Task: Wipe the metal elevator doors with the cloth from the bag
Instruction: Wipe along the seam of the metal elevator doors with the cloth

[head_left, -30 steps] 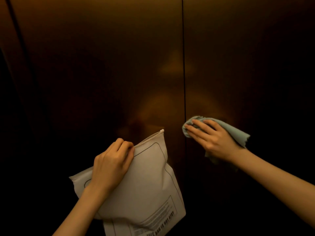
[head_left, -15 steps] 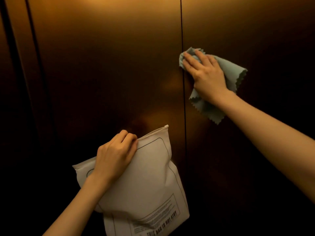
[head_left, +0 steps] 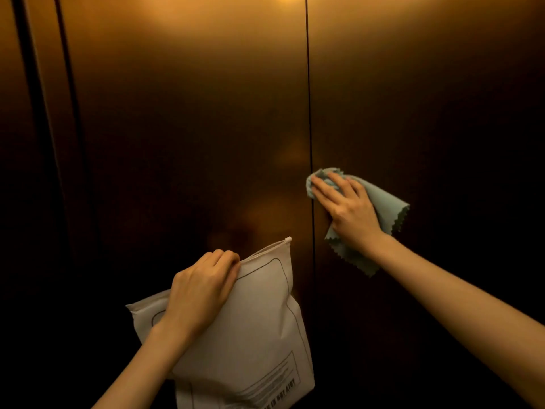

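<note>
On the left we see the dark edge of the door frame point(head_left: 44, 113), and next to it the big brown shiny metal elevator doors point(head_left: 191, 128). Low down, our left hand point(head_left: 203, 287) curls its fingers over the top edge of the flat white plastic bag with a zip top point(head_left: 259, 329) and grips it. The bag hangs in front of the left door.

A thin dark line point(head_left: 308, 98) runs down where the two doors meet. Just right of that line, our right hand point(head_left: 346, 206) lies flat with straight fingers and presses the soft pale blue cloth with zigzag edges point(head_left: 383, 208) on the right door. One corner of the cloth hangs down under the wrist.

We think this is the wiping step. To do it well, we keep the hand flat and push gently, so the cloth does not slip out. We rub in long lines, up and down, and move a little to the right each time. We hold the bag away from the doors so it makes no marks.
</note>
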